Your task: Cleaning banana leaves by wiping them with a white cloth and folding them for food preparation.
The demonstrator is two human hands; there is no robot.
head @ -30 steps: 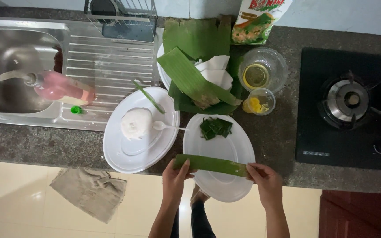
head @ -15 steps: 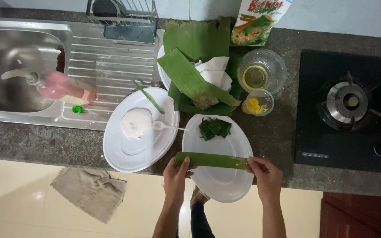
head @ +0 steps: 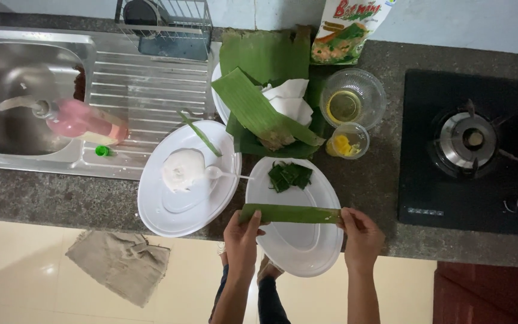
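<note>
Both my hands hold a long green banana-leaf strip (head: 292, 213) stretched level over a white oval plate (head: 307, 252). My left hand (head: 242, 235) grips its left end and my right hand (head: 360, 231) grips its right end. A small folded leaf packet (head: 289, 176) lies at the far end of that plate. Beside it on the left, a second white plate (head: 169, 210) carries a mound of white dough (head: 182, 168) and a white spoon (head: 223, 174).
Banana leaves (head: 259, 102) and white paper are piled behind the plates. A glass bowl of oil (head: 351, 98) and a small cup of yellow filling (head: 347, 141) stand beside them. Sink (head: 13, 90) with pink bottle at left, gas stove (head: 472, 141) at right, cloth (head: 118, 264) on the floor.
The leaf strip and both hands have shifted slightly away from me over the plate; the strip now lies level rather than slanted.
</note>
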